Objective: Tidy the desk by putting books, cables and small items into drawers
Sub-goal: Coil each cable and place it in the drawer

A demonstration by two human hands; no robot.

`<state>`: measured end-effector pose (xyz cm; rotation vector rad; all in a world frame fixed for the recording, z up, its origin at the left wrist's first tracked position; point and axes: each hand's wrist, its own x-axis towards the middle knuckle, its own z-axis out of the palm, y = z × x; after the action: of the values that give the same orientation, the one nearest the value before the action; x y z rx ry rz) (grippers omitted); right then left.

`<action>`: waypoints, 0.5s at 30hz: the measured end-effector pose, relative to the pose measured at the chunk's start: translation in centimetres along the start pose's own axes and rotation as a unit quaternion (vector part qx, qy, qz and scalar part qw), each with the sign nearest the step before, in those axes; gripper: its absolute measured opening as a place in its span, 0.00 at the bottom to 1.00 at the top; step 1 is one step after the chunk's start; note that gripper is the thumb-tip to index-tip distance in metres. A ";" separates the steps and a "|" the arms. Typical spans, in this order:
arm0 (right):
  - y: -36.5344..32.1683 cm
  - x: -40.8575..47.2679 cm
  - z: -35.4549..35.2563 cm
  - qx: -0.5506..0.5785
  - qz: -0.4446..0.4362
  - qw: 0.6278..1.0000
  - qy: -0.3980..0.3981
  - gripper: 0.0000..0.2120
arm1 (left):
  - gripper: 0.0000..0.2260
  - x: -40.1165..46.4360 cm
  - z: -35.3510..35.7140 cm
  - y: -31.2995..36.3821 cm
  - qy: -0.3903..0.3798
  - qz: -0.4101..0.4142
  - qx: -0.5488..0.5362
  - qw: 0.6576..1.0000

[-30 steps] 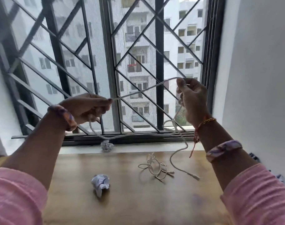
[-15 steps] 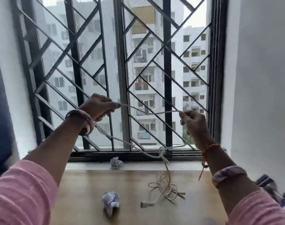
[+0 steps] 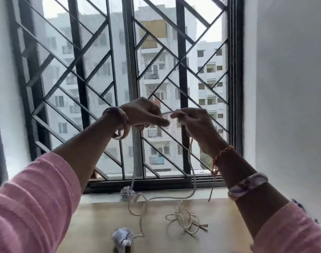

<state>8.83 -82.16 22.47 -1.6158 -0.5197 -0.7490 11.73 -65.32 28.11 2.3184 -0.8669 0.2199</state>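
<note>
Centre frame: left hand (image 3: 143,114) and right hand (image 3: 194,123) pinch the white cable (image 3: 191,161) high, probably to coil it above the desk (image 3: 101,225).

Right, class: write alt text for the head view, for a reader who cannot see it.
Left hand and right hand hold a white cable up before a barred window. Its slack trails onto the desk beside a tangled cord and a paper ball.

We hold both arms raised toward the middle of the frame, pink sleeves at the lower corners. Our left hand (image 3: 143,114) and right hand (image 3: 196,125) nearly meet, fingers curled, each pinching the white cable (image 3: 167,112) stretched between them.
</note>
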 end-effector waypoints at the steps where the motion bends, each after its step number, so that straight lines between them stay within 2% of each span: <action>1: 0.0 0.1 -0.5 0.001 0.011 1.000 0.021 0.08 | 0.12 -0.3 0.0 -0.8 -0.022 -0.004 0.019 1.000; 3: 0.1 0.5 -1.5 0.020 0.036 0.998 0.038 0.09 | 0.12 -0.9 0.1 -2.3 -0.039 -0.021 0.004 0.999; 6: 1.0 1.5 -3.3 0.079 0.091 0.990 0.074 0.10 | 0.13 -2.0 0.1 -4.5 -0.017 -0.054 -0.007 0.998; 9: 2.5 2.1 -5.2 0.082 0.135 0.980 0.120 0.11 | 0.14 -3.5 -0.7 -7.3 0.045 -0.079 -0.048 0.995; 11: 3.6 1.8 -6.0 0.072 0.146 0.980 0.115 0.11 | 0.21 -4.3 -1.1 -8.8 0.082 -0.083 -0.084 0.990; 13: 4.5 1.2 -6.1 0.065 0.159 0.980 0.100 0.10 | 0.18 -4.8 -0.9 -8.8 0.136 -0.086 -0.089 0.983; 15: 5.1 0.4 -6.0 0.046 0.175 0.980 0.077 0.09 | 0.15 -4.4 -0.4 -8.3 0.202 -0.086 -0.156 0.963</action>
<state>11.64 -89.04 19.67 -1.4955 -0.1477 -0.5700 13.69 -57.99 22.60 1.9446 -0.4559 0.4302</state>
